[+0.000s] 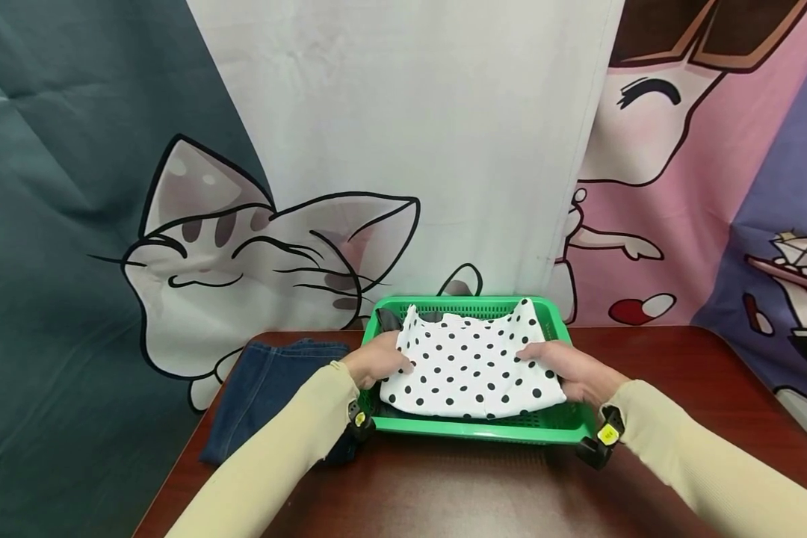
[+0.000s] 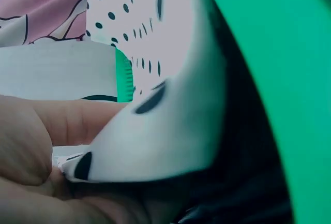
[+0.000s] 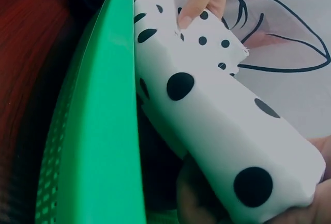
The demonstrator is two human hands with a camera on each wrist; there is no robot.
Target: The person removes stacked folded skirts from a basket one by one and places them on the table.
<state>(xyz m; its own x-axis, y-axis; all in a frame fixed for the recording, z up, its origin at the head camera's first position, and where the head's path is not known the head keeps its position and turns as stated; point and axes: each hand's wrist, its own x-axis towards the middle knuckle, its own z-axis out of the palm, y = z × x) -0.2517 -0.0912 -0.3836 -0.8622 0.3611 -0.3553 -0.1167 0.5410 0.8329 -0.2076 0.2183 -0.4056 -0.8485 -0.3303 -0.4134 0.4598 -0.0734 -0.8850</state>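
A folded white cloth with black polka dots (image 1: 471,366) lies within the outline of a green plastic basket (image 1: 477,427) in the head view. My left hand (image 1: 379,359) grips its left edge, thumb on top and the fingers tucked underneath, as the left wrist view shows. At the opposite edge, my right hand (image 1: 578,370) pinches the cloth with the thumb on its upper face. The right wrist view shows the cloth's rounded fold (image 3: 207,115) running along the basket's green wall (image 3: 106,131). Beneath it, a dark grey cloth (image 1: 388,320) shows inside the basket.
Folded blue jeans (image 1: 262,392) lie on the reddish-brown table (image 1: 444,493) left of the basket, partly behind my left forearm. A printed cartoon curtain (image 1: 410,134) hangs right behind the table. Black wrist cameras (image 1: 598,444) sit close to the basket's sides.
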